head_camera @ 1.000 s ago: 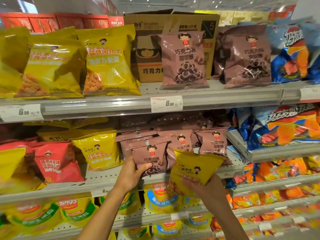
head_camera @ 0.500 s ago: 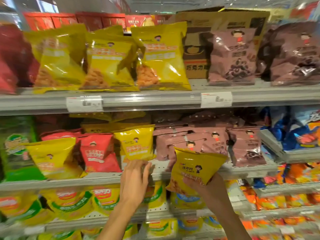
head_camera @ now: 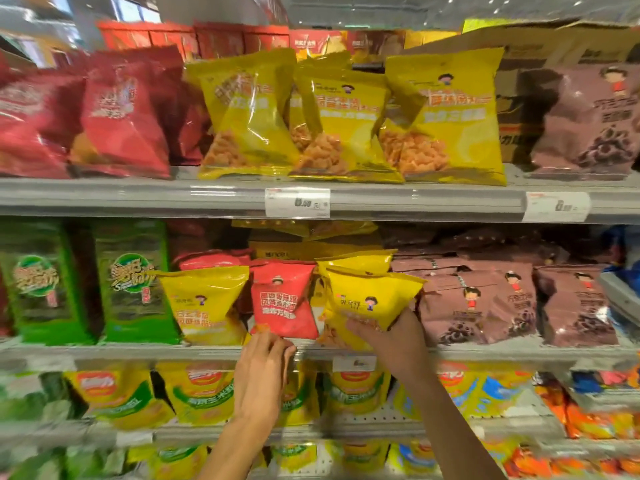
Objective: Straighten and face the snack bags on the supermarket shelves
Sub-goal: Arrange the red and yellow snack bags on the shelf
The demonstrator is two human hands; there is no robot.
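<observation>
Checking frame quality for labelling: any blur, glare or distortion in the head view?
Head view: motion blur smears the left red bags and green packs; glare streaks the glossy yellow foil bags on the upper shelf; wide-angle bowing bends the grey shelf rails; the centre red bag stays readable.

Top shelf: three yellow bags [head_camera: 346, 123]. Middle shelf: two green bags [head_camera: 133, 285], one red bag [head_camera: 282, 299]. Two price tags [head_camera: 298, 202].

Supermarket: stocked snack shelves [head_camera: 138, 199], price tags [head_camera: 297, 202].

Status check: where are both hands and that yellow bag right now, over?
Right hand grips small yellow snack bag at middle shelf. Left hand touches red snack bag. Nothing blocking.
</observation>
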